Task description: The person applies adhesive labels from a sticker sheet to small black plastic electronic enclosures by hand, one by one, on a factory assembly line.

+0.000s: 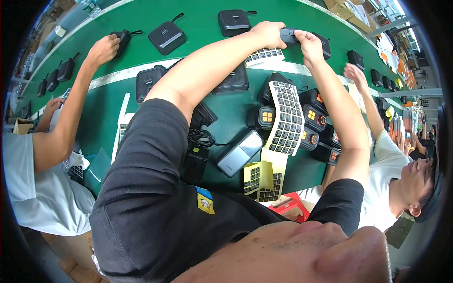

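Observation:
Out over the far side of the table, my left hand (271,34) is closed on one end of a dark grey boxy device (286,37). My right hand (309,45) is closed at its other end, fingertips beside a small dark rectangle on its face. Whether a loose label is pinched there is too small to tell. A sheet of small black stickers (264,56) lies just below my left hand. Partly behind my right hand is a black case (324,45). A longer sticker sheet (286,118) drapes over devices between my forearms.
Black speakers with straps (167,37) stand along the green table (198,28). Near me are a grey power bank (240,153), a coiled black cable (200,137), devices with orange buttons (315,117) and yellow-backed sticker sheets (271,187). Co-workers' arms reach in at left (75,104) and right (373,104).

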Tool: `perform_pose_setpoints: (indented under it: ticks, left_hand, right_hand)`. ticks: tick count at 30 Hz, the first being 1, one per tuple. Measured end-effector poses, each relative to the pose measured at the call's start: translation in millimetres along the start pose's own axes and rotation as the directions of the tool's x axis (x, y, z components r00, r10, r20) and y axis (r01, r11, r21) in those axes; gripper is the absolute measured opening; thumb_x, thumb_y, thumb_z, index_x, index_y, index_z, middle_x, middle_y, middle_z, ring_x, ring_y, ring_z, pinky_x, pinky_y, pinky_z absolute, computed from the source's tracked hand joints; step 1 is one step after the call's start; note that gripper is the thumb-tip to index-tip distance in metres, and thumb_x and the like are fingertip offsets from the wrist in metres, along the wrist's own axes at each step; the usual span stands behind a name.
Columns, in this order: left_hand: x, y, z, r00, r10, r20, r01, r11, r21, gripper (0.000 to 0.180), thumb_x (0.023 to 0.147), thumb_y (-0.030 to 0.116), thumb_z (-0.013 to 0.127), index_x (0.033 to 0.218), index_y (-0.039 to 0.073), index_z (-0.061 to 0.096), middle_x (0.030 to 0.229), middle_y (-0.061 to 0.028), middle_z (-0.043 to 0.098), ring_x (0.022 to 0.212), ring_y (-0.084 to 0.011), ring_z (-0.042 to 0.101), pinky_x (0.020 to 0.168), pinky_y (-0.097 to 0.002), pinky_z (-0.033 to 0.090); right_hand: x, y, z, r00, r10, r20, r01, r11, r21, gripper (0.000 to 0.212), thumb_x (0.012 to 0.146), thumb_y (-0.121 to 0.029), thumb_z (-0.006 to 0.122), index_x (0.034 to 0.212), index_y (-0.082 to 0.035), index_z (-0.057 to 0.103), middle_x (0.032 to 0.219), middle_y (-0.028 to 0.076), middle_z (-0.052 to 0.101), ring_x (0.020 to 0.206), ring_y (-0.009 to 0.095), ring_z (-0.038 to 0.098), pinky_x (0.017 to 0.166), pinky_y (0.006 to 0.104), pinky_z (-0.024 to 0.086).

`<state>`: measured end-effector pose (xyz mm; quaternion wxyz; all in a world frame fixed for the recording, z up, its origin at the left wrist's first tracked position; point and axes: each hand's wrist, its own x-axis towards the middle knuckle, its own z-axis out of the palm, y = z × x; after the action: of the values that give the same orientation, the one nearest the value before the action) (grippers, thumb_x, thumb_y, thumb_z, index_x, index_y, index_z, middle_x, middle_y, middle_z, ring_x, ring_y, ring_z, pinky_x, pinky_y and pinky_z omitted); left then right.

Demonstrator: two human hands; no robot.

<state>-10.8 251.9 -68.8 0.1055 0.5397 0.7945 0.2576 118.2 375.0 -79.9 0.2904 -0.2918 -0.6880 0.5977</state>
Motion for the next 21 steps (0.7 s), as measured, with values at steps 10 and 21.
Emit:
perform_pose_setpoints:
  ticks: [10,21]
  left_hand:
    - [-1.4,6.5,-0.2,0.999,0.006,0.031,-0.006,1.0,-0.005,0.075,0.067,0.037,0.076,0.133,0.01,0.054,0.112,-0.0181,0.067,0.102,-0.0326,0.065,0.09,-0.0394,0.052]
    - [5.4,8.8,8.6,1.0,-0.002,0.003,0.002,1.0,-0.003,0.077,0.067,0.038,0.075,0.135,0.01,0.052,0.114,-0.0188,0.066,0.105,-0.0328,0.065,0.092,-0.0395,0.052]
  right_hand:
    - [-6.1,6.3,4.9,0.976,-0.18,-0.119,0.152,0.965,-0.215,0.019,0.089,-0.016,0.068,0.092,0.002,0.072,0.08,0.003,0.069,0.07,0.008,0.057,0.066,0.0242,0.046]
    - [-0.6,2.1,-4.8,0.935,-0.336,-0.111,0.213,0.784,-0.583,0.032,0.077,-0.026,0.079,0.092,0.001,0.072,0.085,0.015,0.071,0.079,0.022,0.067,0.071,0.0332,0.052]
